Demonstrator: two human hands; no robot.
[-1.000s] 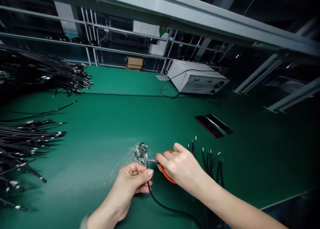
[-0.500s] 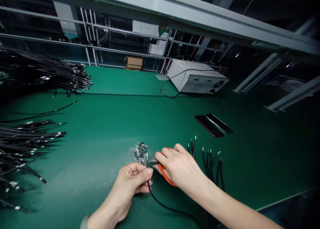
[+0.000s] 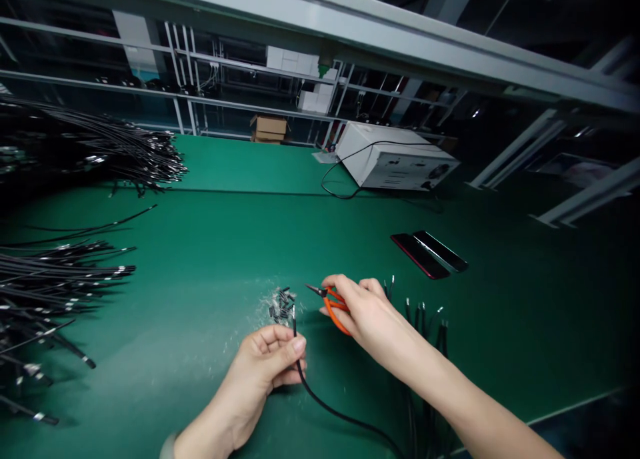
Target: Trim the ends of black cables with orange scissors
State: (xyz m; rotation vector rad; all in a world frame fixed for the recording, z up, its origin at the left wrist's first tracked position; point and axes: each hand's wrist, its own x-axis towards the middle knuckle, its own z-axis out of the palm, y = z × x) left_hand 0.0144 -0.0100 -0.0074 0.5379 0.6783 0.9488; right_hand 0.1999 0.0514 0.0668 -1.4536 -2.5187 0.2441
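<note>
We are pinching a black cable [image 3: 299, 372] in our left hand [image 3: 265, 365], thumb and forefinger closing tight on it just below its tip. The stripped end is pointing up and away from us, toward the far side of the bench [image 3: 240, 225], and its long axis is running nearly upright there; below the grip the cable is curving down and off to our right until the lower edge is cutting it off.

Our right hand [image 3: 367, 312] is wrapping its fingers around the orange handles of a pair of cutters [image 3: 333, 305]. The grip is closing firmly on the handles, and the dark nose of the cutters is pointing left, just above and to the right of the cable tip and not touching it. We cannot tell whether the blades themselves are meeting, since they are small and dark against the green.

Just beyond the cable tip a small heap of black offcuts [image 3: 281, 302] is lying among pale specks. Behind our right wrist a row of short black cables [image 3: 425, 325] is partly hiding. Further right, two phones [image 3: 429, 252] are lying side by side. Bundles of long black cables [image 3: 55, 285] are filling the left edge, their far ends cut off from view.
</note>
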